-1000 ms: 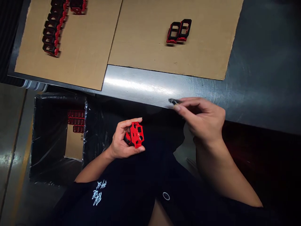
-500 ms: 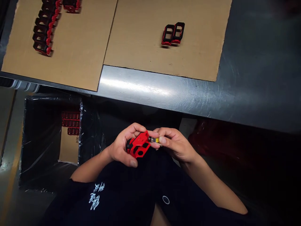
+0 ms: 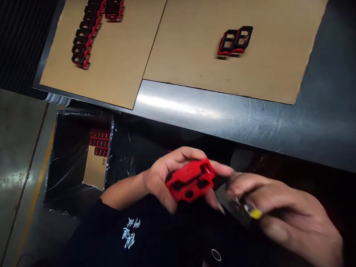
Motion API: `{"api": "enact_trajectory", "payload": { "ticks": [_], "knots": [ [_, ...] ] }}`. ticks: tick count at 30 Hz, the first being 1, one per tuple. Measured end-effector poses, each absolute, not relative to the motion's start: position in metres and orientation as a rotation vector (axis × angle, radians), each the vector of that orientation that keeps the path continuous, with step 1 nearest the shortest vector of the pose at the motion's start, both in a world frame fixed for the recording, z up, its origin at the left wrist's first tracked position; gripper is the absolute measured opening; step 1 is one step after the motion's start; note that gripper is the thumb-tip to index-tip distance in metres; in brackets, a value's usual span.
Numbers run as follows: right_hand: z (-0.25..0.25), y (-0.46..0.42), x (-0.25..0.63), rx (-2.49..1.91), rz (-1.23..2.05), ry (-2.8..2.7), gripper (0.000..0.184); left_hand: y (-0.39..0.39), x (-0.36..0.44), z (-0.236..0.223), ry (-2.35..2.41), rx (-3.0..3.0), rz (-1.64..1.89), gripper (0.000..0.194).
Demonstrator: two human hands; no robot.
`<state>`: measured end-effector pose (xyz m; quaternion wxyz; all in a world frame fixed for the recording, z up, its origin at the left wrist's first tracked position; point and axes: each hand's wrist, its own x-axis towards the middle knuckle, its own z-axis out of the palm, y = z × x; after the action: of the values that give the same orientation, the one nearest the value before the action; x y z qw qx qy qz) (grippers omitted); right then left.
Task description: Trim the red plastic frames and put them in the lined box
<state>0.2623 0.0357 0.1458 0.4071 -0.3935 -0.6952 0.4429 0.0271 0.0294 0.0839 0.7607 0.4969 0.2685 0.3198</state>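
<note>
My left hand [image 3: 161,178] is closed around a red plastic frame part [image 3: 191,180] with cut-outs and a round hole, its black portion mostly hidden by the fingers. Blurred by motion, my right hand [image 3: 292,211] pinches a small dark metal tool with a yellow piece [image 3: 254,213]; its exact kind I cannot make out. The tool is just right of the red part and apart from it.
On the metal bench [image 3: 178,105] lie cardboard sheets [image 3: 194,74]. A pair of red-and-black frames [image 3: 235,41] stands at the right, a row of frames [image 3: 86,37] at the left. Below is a plastic-lined bin [image 3: 69,159] holding more red pieces [image 3: 99,141].
My right hand came down from the bench edge, brought the tool against the red part, then drew it away rightward. The left hand turned the part. The camera view also shifted.
</note>
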Motion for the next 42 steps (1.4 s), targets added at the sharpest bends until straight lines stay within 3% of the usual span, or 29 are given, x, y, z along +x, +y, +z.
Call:
{"api": "enact_trajectory", "payload": {
  "ticks": [3,9,16,24,42],
  "knots": [
    [0.137,0.039,0.256,-1.063,1.292,-1.589,0.004,0.045,0.027,0.061,0.435,0.789,0.822,0.096],
    [0.124,0.035,0.249,-1.114,1.249,-1.618,0.023,0.041,0.019,0.039,0.469,0.789,0.851,0.099],
    [0.132,0.036,0.240,-1.038,0.997,-1.841,0.025,0.038,0.015,0.045,0.506,1.082,0.994,0.082],
    [0.122,0.023,0.243,-0.926,0.820,-1.968,0.018,0.040,0.011,0.069,0.687,1.799,1.110,0.092],
    [0.114,0.019,0.248,-0.938,0.779,-1.972,0.014,0.038,0.017,0.061,0.695,1.810,1.079,0.088]
  ]
}}
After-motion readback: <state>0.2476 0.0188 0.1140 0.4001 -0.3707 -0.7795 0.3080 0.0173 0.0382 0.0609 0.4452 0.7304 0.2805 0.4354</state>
